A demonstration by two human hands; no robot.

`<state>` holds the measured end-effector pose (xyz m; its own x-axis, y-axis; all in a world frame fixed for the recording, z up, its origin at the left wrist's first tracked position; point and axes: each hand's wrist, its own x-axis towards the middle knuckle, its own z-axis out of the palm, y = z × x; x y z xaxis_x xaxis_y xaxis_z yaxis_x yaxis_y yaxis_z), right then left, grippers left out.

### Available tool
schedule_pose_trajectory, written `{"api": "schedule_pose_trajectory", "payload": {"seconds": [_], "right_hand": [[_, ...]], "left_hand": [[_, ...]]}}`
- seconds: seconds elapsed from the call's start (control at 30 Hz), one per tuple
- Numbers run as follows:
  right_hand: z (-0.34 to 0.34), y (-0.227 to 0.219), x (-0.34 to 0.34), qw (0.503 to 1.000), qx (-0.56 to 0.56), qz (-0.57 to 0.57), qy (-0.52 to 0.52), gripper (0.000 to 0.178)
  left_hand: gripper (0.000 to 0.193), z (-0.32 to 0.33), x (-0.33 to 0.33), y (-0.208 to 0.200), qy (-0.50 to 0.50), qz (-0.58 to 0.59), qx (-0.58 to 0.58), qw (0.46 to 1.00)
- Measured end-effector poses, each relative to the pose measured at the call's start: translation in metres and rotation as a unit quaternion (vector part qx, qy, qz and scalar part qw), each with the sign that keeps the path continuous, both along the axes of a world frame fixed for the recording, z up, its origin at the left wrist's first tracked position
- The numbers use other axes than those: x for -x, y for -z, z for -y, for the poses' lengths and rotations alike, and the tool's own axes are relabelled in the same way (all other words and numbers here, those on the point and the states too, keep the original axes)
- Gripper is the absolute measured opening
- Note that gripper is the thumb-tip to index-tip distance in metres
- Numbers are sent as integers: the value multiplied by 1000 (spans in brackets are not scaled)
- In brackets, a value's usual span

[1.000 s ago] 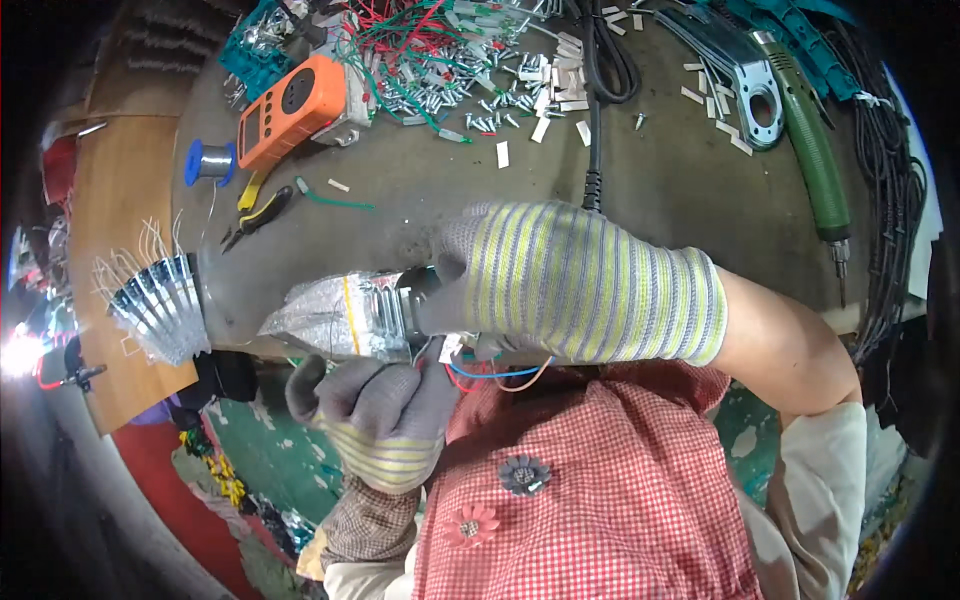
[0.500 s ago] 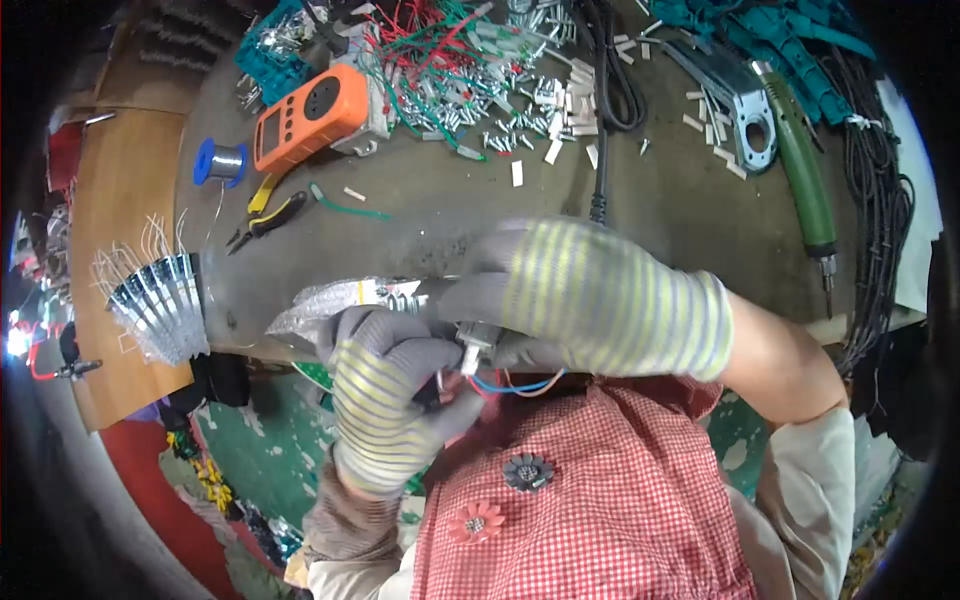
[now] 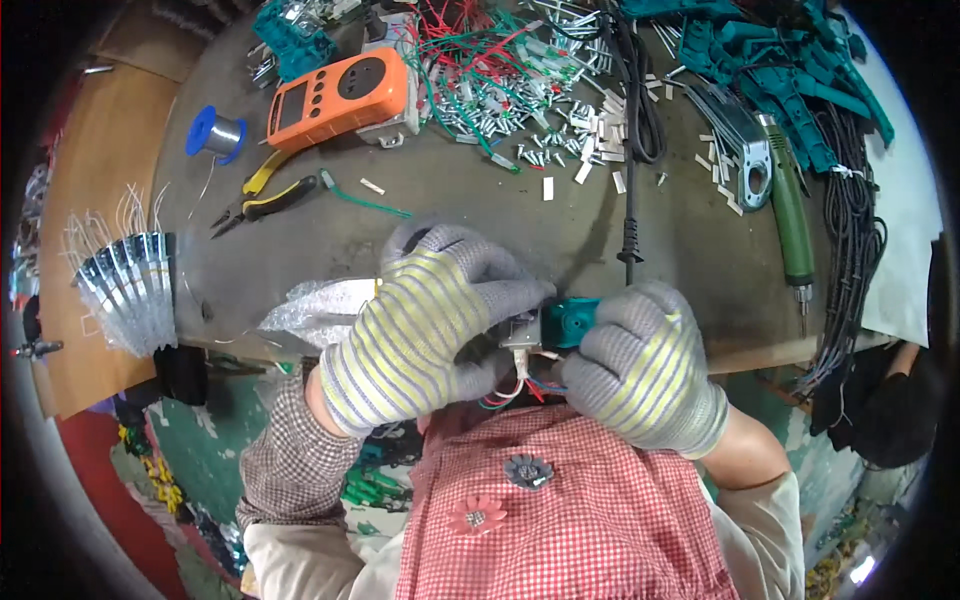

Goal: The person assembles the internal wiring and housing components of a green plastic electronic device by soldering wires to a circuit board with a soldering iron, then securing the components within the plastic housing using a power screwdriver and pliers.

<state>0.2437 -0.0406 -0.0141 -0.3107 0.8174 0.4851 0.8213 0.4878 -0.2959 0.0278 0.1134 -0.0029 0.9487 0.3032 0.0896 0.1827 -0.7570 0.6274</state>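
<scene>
At the near edge of the desk (image 3: 310, 240), the left hand (image 3: 420, 320) clamps its fingers on a grey part (image 3: 523, 334); the right hand (image 3: 652, 370) curls its fingers near wires (image 3: 546, 387), grip hidden.

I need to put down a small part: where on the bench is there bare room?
One bare patch of the bench lies between the black cord and the green screwdriver, beyond the right hand. Another lies between the pliers and the bubble-wrapped piece. The far side is crowded with screws, wires and teal shells.
</scene>
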Motion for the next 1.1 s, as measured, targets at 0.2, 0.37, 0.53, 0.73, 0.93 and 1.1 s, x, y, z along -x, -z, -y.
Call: {"api": "schedule_pose_trajectory", "payload": {"seconds": [0.2,0.37,0.53,0.73,0.93,1.1], "right_hand": [[-2,-11,0,997,48,40,45,19],[0,-12,0,995,52,46,67,25],[-2,-7,1,992,70,47,89,29],[-6,4,4,984,-8,36,177,28],[-15,4,2,985,-78,40,151,28],[-15,-4,-11,987,56,-4,153,39]], "left_hand": [[54,8,8,0,-68,25,-1,997],[56,9,7,-3,-58,9,-55,997],[53,2,15,6,-65,40,-5,997],[52,5,8,6,-89,23,-16,996],[53,10,9,3,-118,26,1,993],[51,15,8,6,-142,17,-43,989]]}}
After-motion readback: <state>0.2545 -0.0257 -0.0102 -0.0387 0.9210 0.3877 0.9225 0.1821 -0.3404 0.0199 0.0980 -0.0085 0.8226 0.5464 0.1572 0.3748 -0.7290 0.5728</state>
